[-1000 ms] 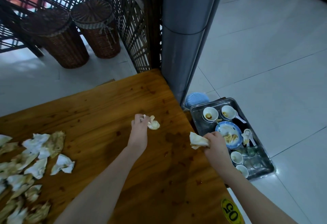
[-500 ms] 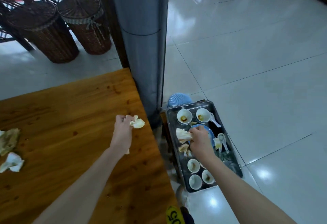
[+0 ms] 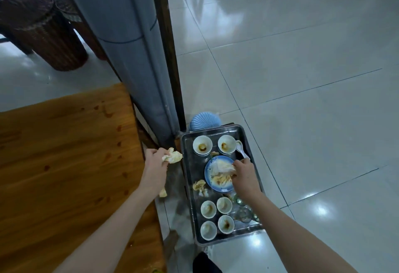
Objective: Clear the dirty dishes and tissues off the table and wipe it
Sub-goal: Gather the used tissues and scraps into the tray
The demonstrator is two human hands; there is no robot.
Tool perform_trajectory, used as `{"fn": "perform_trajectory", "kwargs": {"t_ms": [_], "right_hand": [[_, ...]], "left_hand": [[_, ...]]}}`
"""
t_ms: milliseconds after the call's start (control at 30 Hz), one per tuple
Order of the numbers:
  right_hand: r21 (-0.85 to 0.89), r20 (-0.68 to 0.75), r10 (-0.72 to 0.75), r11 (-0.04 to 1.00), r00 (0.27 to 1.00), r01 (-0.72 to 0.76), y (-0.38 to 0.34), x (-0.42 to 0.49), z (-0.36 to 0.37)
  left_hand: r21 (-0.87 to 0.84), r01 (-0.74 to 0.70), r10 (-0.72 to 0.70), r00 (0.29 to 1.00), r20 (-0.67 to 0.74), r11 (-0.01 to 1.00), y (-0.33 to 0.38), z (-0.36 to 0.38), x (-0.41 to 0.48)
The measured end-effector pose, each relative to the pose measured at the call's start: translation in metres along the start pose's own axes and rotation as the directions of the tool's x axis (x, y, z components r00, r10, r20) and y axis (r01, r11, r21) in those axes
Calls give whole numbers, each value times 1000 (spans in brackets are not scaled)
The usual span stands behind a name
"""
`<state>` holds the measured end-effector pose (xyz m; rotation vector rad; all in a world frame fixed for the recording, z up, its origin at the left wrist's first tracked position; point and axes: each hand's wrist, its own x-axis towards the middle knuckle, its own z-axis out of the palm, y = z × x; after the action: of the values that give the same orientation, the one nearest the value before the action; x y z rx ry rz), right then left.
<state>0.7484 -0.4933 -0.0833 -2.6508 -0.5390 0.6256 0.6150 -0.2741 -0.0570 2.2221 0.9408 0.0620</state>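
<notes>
Dishes: looking basically done. The small white cups point(image 3: 208, 209) are all sitting in the rectangular steel tray point(image 3: 187, 186), low beside the table at 5 o'clock of the view. Two are at its 12 o'clock end and four at its 6 o'clock end, with the round blue plate point(image 3: 218, 188) lying in the middle.
Right hand point(image 3: 244, 174): curling its fingers round a crumpled white tissue point(image 3: 222, 167) and holding it right on the blue plate. I'm guessing it's getting dumped there.
Left hand point(image 3: 154, 164): pinching a yellow-stained crumpled tissue point(image 3: 173, 156) and hovering over the gap between table edge and tray, at the tray's 10 o'clock.
Stray: one more soiled tissue wad point(image 3: 199, 185) is lying loose in the tray at the plate's 8 o'clock.
Table: the brown wooden table point(image 3: 64, 164) is filling 8 o'clock. The part showing is carrying dark spots and smears, no dishes. The rest is running out of frame, so I can't tell if more tissues are waiting there.
Wiping: not happening yet by my read. Stains are showing and no cloth is in sight.
</notes>
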Motion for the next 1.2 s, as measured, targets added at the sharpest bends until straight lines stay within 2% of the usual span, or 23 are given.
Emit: {"fn": "perform_trajectory", "kwargs": {"t_ms": [333, 600, 800, 900, 1000, 1133, 1200], "right_hand": [[24, 159, 17, 999, 987, -21, 23, 22, 7], [13, 109, -1, 1000, 994, -1, 39, 20, -4], [44, 43, 19, 999, 999, -20, 46, 16, -17], [58, 15, 20, 998, 1000, -21, 47, 16, -25], [73, 0, 15, 997, 1000, -15, 49, 16, -31], [82, -18, -2, 997, 1000, 3, 47, 17, -39], [100, -28, -18, 995, 999, 21, 42, 18, -40]], "left_hand": [[34, -23, 22, 999, 23, 999, 20, 32, 15], [-30, -73, 76, 990, 118, 997, 51, 62, 26], [-148, -120, 148, 969, 197, 982, 82, 86, 32], [-187, -95, 143, 953, 266, 978, 89, 96, 32], [-183, -54, 121, 917, 379, 982, 89, 103, 33], [-176, -31, 105, 900, 424, 984, 78, 95, 33], [-100, -45, 85, 897, 433, 994, 71, 86, 34]]}}
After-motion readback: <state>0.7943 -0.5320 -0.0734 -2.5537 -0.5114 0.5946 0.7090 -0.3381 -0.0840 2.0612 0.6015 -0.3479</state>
